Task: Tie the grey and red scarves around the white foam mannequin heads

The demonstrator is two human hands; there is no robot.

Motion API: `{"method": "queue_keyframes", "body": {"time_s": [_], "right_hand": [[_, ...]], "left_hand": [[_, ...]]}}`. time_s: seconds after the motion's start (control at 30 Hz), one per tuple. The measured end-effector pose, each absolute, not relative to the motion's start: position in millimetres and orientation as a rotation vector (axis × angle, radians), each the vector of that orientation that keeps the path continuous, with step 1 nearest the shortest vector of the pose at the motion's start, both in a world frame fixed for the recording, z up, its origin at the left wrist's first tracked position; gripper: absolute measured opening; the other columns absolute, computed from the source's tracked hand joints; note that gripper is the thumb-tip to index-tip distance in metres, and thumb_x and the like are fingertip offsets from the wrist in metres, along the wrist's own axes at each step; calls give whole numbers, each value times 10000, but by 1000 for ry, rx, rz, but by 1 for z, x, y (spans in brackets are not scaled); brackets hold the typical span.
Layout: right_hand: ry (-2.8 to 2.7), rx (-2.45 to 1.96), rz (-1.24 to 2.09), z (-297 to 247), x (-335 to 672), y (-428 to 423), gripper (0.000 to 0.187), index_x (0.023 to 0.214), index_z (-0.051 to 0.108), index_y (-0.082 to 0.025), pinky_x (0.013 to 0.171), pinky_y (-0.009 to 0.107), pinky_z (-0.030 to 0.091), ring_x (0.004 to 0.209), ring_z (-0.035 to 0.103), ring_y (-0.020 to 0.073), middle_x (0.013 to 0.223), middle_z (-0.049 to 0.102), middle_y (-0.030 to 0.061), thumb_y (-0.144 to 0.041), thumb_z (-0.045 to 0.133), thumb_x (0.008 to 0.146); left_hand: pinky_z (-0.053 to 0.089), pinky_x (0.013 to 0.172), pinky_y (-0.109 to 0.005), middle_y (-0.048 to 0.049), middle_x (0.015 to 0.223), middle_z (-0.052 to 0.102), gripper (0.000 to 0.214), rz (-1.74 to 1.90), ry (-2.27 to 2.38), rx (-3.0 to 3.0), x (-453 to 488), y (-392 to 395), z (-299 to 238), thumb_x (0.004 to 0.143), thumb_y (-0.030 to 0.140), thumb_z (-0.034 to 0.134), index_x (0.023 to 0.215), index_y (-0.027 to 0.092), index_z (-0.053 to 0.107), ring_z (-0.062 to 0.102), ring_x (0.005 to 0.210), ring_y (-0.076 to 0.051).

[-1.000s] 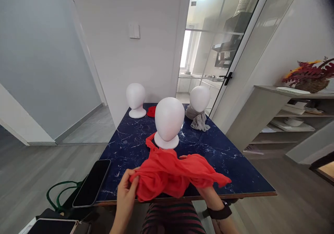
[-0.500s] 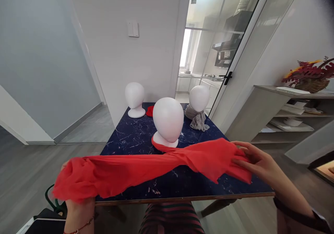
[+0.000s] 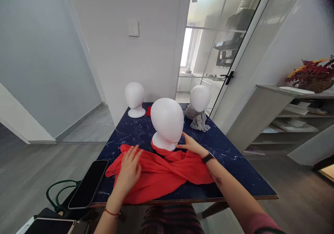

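A white mannequin head (image 3: 167, 121) stands upright in the middle of the table. A red scarf (image 3: 167, 178) runs around its base and lies crossed and bunched in front of it, reaching the table's near edge. My left hand (image 3: 129, 168), fingers stretched and slightly blurred, is over the left part of the scarf and holds nothing. Beside the head's neck, on the right, is my right hand (image 3: 192, 145) with thumb and fingers apart. Its fingertips are at the neck and base; whether they touch cannot be told.
Behind stand a bare mannequin head (image 3: 134, 96) at left and another head (image 3: 200, 98) at right with a grey scarf (image 3: 199, 121). A small red cloth (image 3: 148, 111) lies between. A black phone (image 3: 88, 183) overlaps the table's left edge (image 3: 104, 188). Shelves (image 3: 289, 117) stand right.
Both hands have let go of the stretched red scarf, which now lies on the table. My hands have moved inward, the right one up to the middle head. The phone has come into sight.
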State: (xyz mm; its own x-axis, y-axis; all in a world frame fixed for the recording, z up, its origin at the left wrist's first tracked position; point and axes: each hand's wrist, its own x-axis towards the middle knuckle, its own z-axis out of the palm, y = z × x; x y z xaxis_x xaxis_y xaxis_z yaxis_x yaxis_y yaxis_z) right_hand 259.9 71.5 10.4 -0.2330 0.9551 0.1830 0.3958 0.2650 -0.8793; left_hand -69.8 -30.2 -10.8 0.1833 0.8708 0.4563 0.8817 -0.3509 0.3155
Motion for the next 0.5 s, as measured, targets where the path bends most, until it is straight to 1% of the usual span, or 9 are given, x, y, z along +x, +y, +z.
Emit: {"method": "queue_keyframes", "body": {"time_s": [0.03,0.1,0.13,0.17,0.2,0.27,0.33,0.43,0.5], "right_hand": [[-1779,-1182,982,2,248,84,839,1237,559,-149,1064,469,355,1204,511,290,1311,552,139,-350,848,476],[-1727,-1097,1125,-14,228,102,866,1222,561,-133,1039,444,389,1159,540,274,1267,586,134,-343,854,435],[-1685,-1076,1183,-21,220,107,844,1201,575,-130,1024,434,406,1133,555,265,1238,607,129,-348,851,433],[-1639,-1072,1220,-27,213,110,813,1174,592,-130,1013,427,418,1109,568,257,1210,624,125,-353,848,435],[-1596,-1079,1235,-32,208,111,780,1147,608,-131,1007,423,423,1090,578,251,1187,637,121,-357,845,439],[-1537,-1090,1223,-39,202,110,720,1098,633,-131,1004,422,426,1060,592,241,1154,654,119,-365,840,448],[-1503,-1084,1192,-43,199,110,686,1068,644,-132,995,422,432,1034,602,234,1127,666,117,-377,835,457],[-1461,-1095,1095,-44,199,114,685,1053,637,-131,969,411,451,1011,608,231,1111,670,119,-410,830,457],[-1422,-1176,933,-42,199,118,733,1084,610,-131,953,410,456,1027,597,240,1141,652,129,-442,822,455]], "left_hand": [[202,1128,-527,-76,1488,359,518,-787,-1705,-2541,-61,-33,-13,838,232,472,1356,236,443,258,1394,-275],[152,1134,-562,-69,1508,325,683,-606,-1641,-2724,-48,-38,-15,803,364,567,1430,252,321,184,1418,-289],[142,1133,-574,-78,1510,320,759,-558,-1642,-2769,-42,-39,-15,777,418,600,1446,245,284,171,1421,-298],[145,1135,-571,-88,1506,326,786,-545,-1645,-2798,-37,-39,-15,775,448,600,1453,232,265,180,1419,-296],[165,1139,-550,-96,1499,338,755,-557,-1642,-2824,-32,-38,-14,804,453,567,1454,219,261,208,1413,-281],[241,1134,-478,-105,1481,369,609,-603,-1621,-2864,-20,-29,-12,890,401,444,1441,195,289,295,1382,-238],[306,1107,-428,-117,1450,410,513,-598,-1601,-2873,-7,-16,-9,922,298,367,1416,166,336,359,1343,-222],[322,1087,-419,-137,1369,487,517,-474,-1522,-2859,11,6,-7,875,174,404,1388,121,372,401,1292,-245],[331,1067,-431,-155,1255,560,496,-361,-1503,-2827,18,16,-7,853,124,407,1348,88,414,450,1227,-259]]}}
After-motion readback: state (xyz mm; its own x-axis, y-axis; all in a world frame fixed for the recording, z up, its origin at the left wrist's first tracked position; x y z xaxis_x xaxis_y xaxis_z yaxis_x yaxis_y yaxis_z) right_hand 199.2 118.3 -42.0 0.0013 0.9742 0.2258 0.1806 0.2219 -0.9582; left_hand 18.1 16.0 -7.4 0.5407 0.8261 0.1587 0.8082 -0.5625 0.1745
